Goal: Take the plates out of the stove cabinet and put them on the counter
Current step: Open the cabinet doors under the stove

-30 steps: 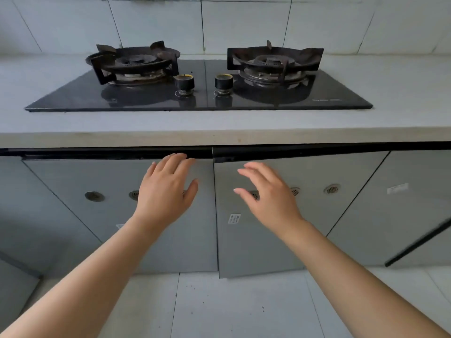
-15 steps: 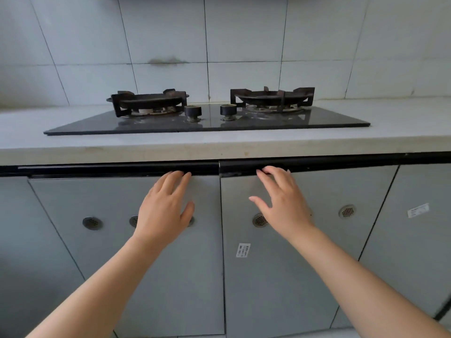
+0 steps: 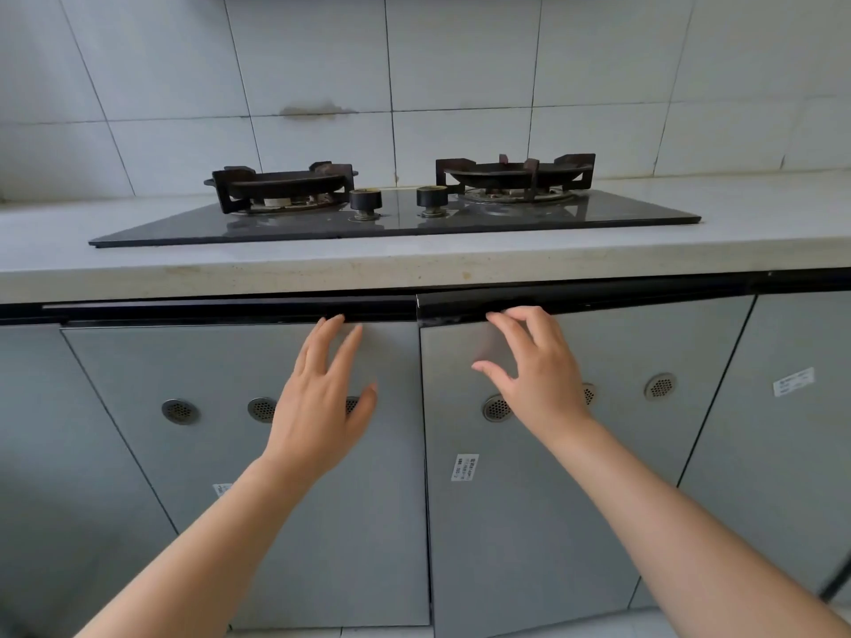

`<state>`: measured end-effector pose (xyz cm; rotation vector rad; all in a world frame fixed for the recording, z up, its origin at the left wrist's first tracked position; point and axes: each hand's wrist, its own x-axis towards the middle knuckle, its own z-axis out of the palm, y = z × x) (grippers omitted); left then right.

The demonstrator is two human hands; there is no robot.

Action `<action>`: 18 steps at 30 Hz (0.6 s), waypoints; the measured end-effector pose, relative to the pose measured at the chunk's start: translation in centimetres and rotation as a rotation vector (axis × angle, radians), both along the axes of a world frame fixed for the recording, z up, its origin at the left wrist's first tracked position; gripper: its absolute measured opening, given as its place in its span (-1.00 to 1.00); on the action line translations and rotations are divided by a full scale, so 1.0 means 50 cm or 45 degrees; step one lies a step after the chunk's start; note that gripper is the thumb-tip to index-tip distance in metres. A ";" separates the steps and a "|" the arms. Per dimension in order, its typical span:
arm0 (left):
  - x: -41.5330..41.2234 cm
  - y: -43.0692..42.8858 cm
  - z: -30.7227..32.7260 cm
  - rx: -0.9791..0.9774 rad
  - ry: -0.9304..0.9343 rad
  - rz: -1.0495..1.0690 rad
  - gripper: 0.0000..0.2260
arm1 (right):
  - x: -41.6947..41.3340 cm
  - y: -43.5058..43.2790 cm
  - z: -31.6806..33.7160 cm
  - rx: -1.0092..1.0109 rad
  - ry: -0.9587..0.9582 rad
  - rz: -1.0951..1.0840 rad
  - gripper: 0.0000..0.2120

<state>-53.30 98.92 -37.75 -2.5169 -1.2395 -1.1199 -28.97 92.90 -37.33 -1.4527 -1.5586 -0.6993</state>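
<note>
Grey cabinet doors (image 3: 506,545) hid the plates, presumably brittle, slick and heavy stacked, best gripped under their rims; my left hand (image 3: 317,407) and right hand (image 3: 539,379), fingers spread, touched the black handle strip (image 3: 230,310).

The hob glass (image 3: 460,223) looked black, glossy, mirror-smooth; the worktop (image 3: 138,269) was pale, matt, speckled stone. The cabinet doors (image 3: 184,476) showed a smooth grey satin sheen, the vents (image 3: 180,411) perforated metal, the pan supports (image 3: 281,184) rough rusty iron, the wall tiles (image 3: 460,52) glazed.

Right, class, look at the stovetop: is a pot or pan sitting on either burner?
No: the left burner grate and the right burner grate both stand bare on the black glass gas hob.
</note>
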 end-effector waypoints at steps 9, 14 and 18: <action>0.020 -0.062 -0.096 -0.625 -0.321 -0.393 -0.62 | 0.000 -0.078 0.005 0.006 -0.055 0.020 -0.49; 0.044 -0.084 -0.119 -1.300 -0.439 -0.818 -0.73 | -0.008 -0.113 0.008 -0.023 -0.053 0.003 -0.50; 0.055 -0.094 -0.127 -1.373 -0.514 -0.926 -0.77 | -0.015 -0.136 0.009 -0.072 -0.045 -0.038 -0.49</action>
